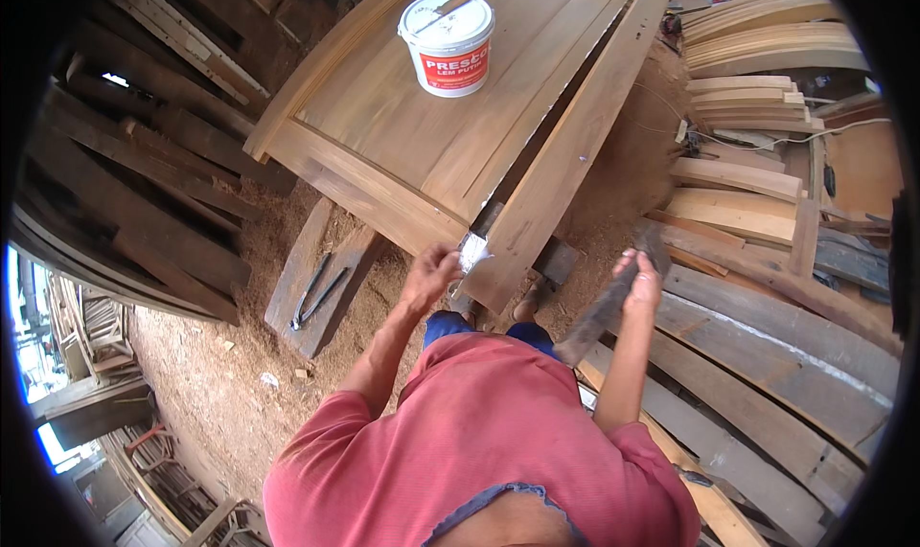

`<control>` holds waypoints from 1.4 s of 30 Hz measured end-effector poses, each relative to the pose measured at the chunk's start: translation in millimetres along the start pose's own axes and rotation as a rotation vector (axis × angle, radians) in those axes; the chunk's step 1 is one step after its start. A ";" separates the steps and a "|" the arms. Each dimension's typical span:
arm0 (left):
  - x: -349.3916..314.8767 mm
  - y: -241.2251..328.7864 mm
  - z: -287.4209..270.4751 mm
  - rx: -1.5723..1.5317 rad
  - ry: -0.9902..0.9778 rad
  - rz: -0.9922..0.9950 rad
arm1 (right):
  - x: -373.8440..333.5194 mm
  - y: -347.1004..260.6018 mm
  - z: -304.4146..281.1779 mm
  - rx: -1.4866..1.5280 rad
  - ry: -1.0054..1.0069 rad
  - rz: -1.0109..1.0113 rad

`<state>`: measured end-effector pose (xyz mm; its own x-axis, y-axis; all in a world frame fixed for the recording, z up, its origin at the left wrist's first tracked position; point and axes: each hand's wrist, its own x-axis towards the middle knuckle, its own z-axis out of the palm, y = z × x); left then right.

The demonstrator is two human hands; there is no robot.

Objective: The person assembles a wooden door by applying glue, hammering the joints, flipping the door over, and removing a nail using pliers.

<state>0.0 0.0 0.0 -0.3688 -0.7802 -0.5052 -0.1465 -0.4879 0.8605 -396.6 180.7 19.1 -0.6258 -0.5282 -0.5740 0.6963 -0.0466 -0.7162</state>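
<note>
My right hand (644, 279) is wrapped round a dark, worn length of wood (604, 314), held slanting beside my right leg. My left hand (433, 274) has its fingers curled together at the near corner of a wooden panel (383, 145); what they pinch, if anything, is too small to make out. Right beside those fingers is a bright white patch (473, 250), perhaps glue, at the joint. A long plank (565, 169) lies along the panel's right side, with a dark gap between them. White smears run along the panel's edge.
A white tub (448, 54) with a red label stands on the panel, a flat stick (453, 4) across its lid. Long-handled pincers (316, 295) rest on a board (292, 269) to the left. Curved wood pieces (757, 44) and boards (786, 346) are stacked at right. Sawdust covers the floor.
</note>
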 end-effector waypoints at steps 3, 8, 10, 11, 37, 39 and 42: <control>4.0 -32.0 4.3 0.131 0.179 -0.094 | 25.6 -48.2 -48.7 0.077 0.224 0.023; 41.4 -86.6 -42.9 -0.303 0.216 -0.272 | 59.1 -6.1 -11.6 0.122 0.302 0.208; 43.0 -61.5 -8.4 -0.451 0.294 -0.231 | 75.2 32.6 6.6 0.113 0.202 0.247; 38.5 -53.8 -0.7 -0.525 0.362 -0.205 | 49.7 36.6 56.3 -0.002 0.047 0.331; 40.9 -66.5 -21.7 -0.577 0.233 -0.244 | 80.2 33.4 14.5 -0.025 0.051 0.460; 42.6 -72.0 -19.6 -0.573 0.226 -0.236 | 82.0 40.4 14.2 -0.041 0.104 0.331; 38.5 -55.6 -13.1 -0.540 0.230 -0.238 | 68.7 53.7 58.7 -0.152 -0.062 0.395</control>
<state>6.0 -8.0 -68.1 -0.1675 -0.6611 -0.7314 0.3060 -0.7401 0.5988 -381.5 92.2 -35.5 -0.2959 -0.5309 -0.7941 0.8153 0.2927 -0.4996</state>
